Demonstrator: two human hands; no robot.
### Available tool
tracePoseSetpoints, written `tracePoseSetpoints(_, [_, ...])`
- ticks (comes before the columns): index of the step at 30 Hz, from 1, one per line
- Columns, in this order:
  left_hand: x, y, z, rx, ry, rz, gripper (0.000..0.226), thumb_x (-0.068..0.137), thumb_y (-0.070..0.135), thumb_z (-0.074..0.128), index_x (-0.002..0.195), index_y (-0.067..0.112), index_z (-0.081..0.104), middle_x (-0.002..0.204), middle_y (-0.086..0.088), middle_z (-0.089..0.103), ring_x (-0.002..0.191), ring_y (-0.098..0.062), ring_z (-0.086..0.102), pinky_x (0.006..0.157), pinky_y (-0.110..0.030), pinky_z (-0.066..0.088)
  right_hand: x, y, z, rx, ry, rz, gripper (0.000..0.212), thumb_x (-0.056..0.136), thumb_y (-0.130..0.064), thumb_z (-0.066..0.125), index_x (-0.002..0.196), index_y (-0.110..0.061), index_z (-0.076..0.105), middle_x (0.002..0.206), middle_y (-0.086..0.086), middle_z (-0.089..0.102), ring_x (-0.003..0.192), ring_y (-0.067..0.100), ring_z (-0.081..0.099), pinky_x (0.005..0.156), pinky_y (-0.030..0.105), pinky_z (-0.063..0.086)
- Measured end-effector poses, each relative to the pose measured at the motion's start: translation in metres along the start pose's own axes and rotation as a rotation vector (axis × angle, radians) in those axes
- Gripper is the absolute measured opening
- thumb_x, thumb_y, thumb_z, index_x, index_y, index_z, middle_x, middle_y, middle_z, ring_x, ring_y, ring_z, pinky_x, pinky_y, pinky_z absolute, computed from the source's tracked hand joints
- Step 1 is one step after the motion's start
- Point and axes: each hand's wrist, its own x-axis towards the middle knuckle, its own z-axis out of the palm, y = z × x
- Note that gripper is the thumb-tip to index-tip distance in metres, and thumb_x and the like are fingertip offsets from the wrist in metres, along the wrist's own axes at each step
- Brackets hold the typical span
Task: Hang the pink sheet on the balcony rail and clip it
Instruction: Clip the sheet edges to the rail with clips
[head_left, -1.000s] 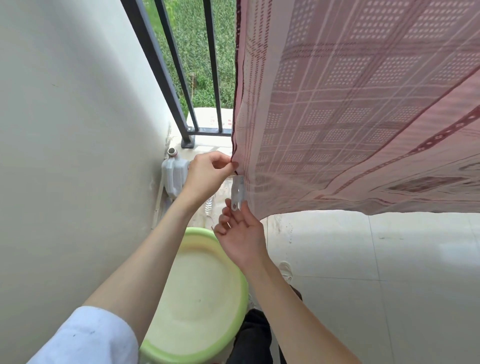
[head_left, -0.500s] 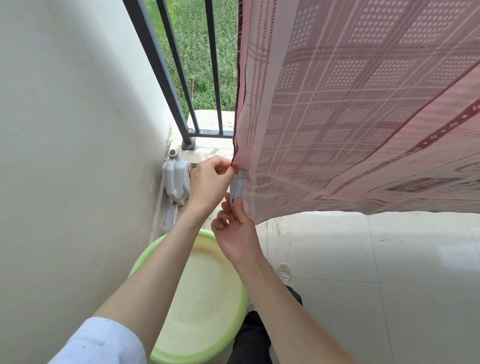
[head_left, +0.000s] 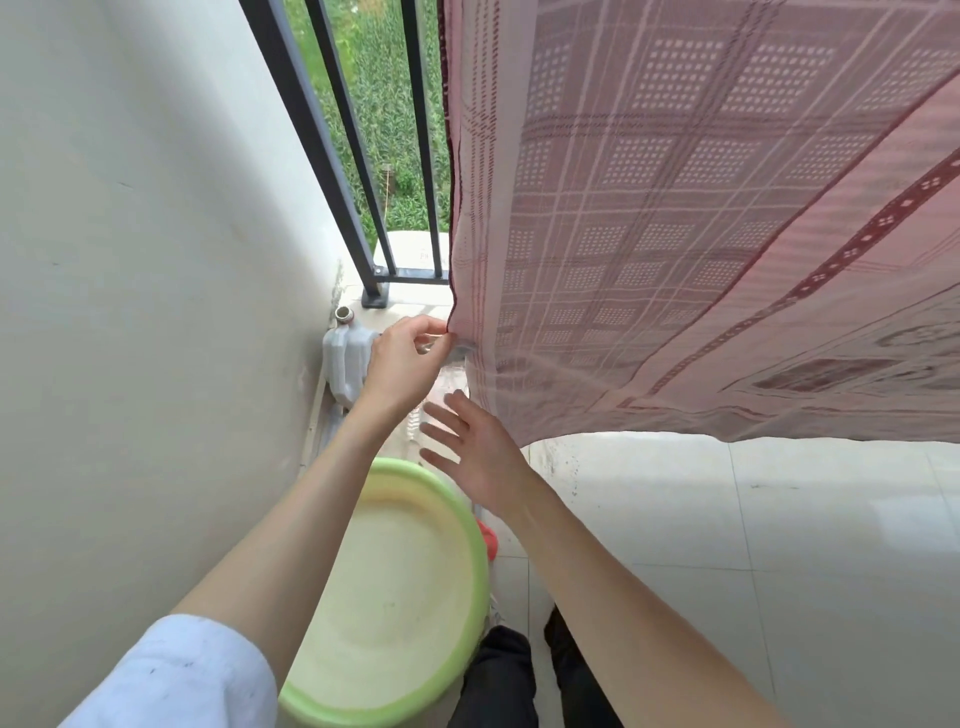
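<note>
Sheet (head_left: 701, 234) pink w/ white plaid grid, dotted squares, dark red border strip. Basin (head_left: 395, 597) cream inside, green rim. Rail bars (head_left: 332, 156) black. Sleeve (head_left: 171, 675) white.

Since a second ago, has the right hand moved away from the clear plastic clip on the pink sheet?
Yes. The right hand has let go and dropped back open toward the green plastic basin, away from the pink sheet.

We find no readable text, label or number anywhere. The pink sheet (head_left: 675, 234) carries only woven patterns.
</note>
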Motion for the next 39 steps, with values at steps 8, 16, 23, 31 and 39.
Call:
tracePoseSetpoints(8, [-0.057,0.014,-0.005,0.24,0.092,0.292,0.05,0.086,0.041,0.045,0.116,0.004,0.058,0.117,-0.013,0.06,0.112,-0.027,0.053,0.093,-0.014,0.027,-0.081,-0.073,-0.071,-1.154,0.218,-0.491,0.051,0.095,-0.037,0.045,0.141,-0.017,0.035,0.141,-0.007,0.042,0.131,0.011,0.039,0.106,0.024,0.029])
tracePoseSetpoints(16, [-0.094,0.14,0.013,0.548,0.296,0.533,0.041,0.084,0.039,0.044,0.108,0.011,0.061,0.105,-0.01,0.065,0.093,-0.032,0.063,0.081,-0.041,0.05,-0.187,-0.192,-0.098,-1.541,0.328,-0.924,0.059,0.095,-0.043,0.04,0.147,-0.023,0.021,0.152,-0.006,0.028,0.138,0.014,0.028,0.111,0.025,0.018])
tracePoseSetpoints(23, [-0.129,0.291,0.056,0.58,0.4,0.793,0.048,0.09,0.042,0.037,0.129,0.017,0.047,0.139,-0.008,0.045,0.131,-0.028,0.039,0.108,-0.045,0.029,-0.304,-0.283,-0.135,-1.591,0.356,-1.281,0.062,0.093,-0.046,0.041,0.147,-0.027,0.017,0.153,-0.01,0.022,0.141,0.006,0.017,0.111,0.02,0.011])
tracePoseSetpoints(31, [-0.133,0.431,0.047,0.573,0.65,1.044,0.063,0.087,0.041,0.043,0.144,0.021,0.024,0.153,-0.009,0.017,0.142,-0.026,0.01,0.113,-0.055,0.013,-0.401,-0.388,-0.133,-1.526,0.695,-1.941,0.051,0.09,-0.039,0.043,0.137,-0.018,0.043,0.147,0.006,0.038,0.139,0.023,0.026,0.114,0.052,0.015])
tracePoseSetpoints(39, [-0.103,0.458,0.022,0.752,0.698,0.935,0.068,0.088,0.056,0.024,0.147,0.032,-0.001,0.156,-0.001,-0.005,0.143,-0.022,-0.01,0.112,-0.039,-0.021,-0.401,-0.434,-0.136,-1.637,0.93,-1.802,0.063,0.087,-0.054,0.032,0.142,-0.023,0.033,0.152,0.008,0.028,0.142,0.026,0.018,0.115,0.048,-0.006])
